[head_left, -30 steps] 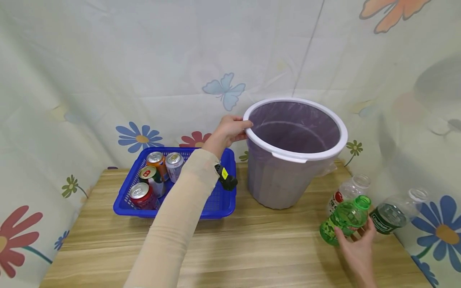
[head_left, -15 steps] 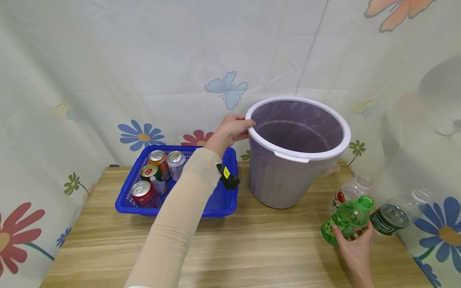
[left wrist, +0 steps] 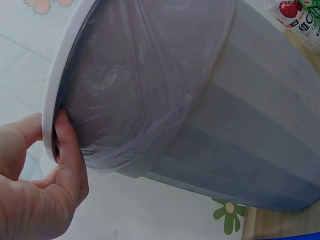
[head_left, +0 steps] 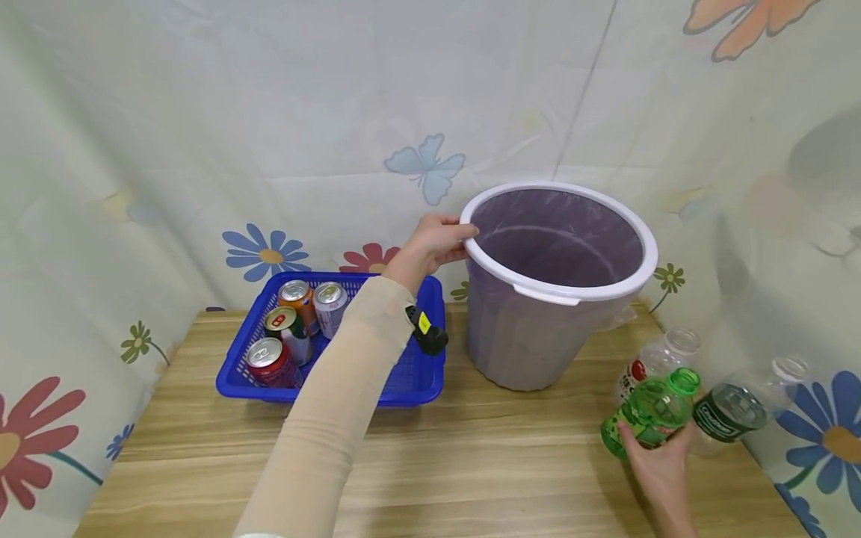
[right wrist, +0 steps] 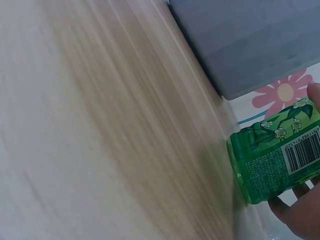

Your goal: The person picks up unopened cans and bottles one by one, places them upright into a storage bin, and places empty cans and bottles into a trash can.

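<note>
My left hand [head_left: 436,243] pinches the white rim of a tall grey trash can [head_left: 531,336]. In the left wrist view the thumb is outside the rim and the fingers [left wrist: 70,155] are under it, beside a thin translucent bag [left wrist: 135,100] that lines the can. At the right, my right hand [head_left: 659,463] grips a green plastic bottle [head_left: 649,411] without a cap, thumb on one side and fingers round the other. The right wrist view shows its barcode label [right wrist: 280,145]. A clear bottle with a red-marked label [head_left: 632,373] stands behind it, and a dark-green-labelled bottle [head_left: 729,411] leans to its right.
Left of the can, a blue plastic basket [head_left: 232,381] holds several drink cans, among them a red can [head_left: 272,366] and an orange can [head_left: 296,299]. All stand on a wooden table [head_left: 471,471]. A flower-printed curtain [head_left: 323,149] rises behind and at both sides.
The view has shifted slightly. My right hand has settled further round the green bottle, which stays at nearly the same place. The left hand keeps its hold on the rim.
</note>
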The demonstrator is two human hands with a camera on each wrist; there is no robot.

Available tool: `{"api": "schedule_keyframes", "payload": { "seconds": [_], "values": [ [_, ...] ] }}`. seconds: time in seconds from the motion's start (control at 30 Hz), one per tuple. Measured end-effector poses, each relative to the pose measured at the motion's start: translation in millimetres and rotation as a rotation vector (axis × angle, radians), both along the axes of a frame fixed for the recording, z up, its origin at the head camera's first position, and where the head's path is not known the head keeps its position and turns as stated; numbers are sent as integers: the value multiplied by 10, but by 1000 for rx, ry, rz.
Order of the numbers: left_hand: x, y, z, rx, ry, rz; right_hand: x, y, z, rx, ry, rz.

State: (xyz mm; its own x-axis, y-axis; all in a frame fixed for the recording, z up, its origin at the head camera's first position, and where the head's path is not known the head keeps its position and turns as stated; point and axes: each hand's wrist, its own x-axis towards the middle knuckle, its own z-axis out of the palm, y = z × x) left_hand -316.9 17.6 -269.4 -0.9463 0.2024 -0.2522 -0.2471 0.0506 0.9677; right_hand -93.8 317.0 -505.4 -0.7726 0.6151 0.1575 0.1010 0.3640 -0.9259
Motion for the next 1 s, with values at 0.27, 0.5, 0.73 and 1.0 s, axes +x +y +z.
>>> {"api": "schedule_keyframes", "payload": {
  "seconds": [0.27, 0.5, 0.73, 1.0],
  "values": [
    [-4, -1, -19, 2, -2, 4, -22, 11, -33, 12, -4, -28],
    [-6, -6, -24, 2, 8, 1, -28, 18, -44, 46, 25, -57],
    [1, -12, -25, 13, 5, -8, -30, 65, -31, 69, 6, -65],
    [2, -10, -16, 14, 7, -5, -18, 133, -9, 70, -16, -60]
  ]
}}
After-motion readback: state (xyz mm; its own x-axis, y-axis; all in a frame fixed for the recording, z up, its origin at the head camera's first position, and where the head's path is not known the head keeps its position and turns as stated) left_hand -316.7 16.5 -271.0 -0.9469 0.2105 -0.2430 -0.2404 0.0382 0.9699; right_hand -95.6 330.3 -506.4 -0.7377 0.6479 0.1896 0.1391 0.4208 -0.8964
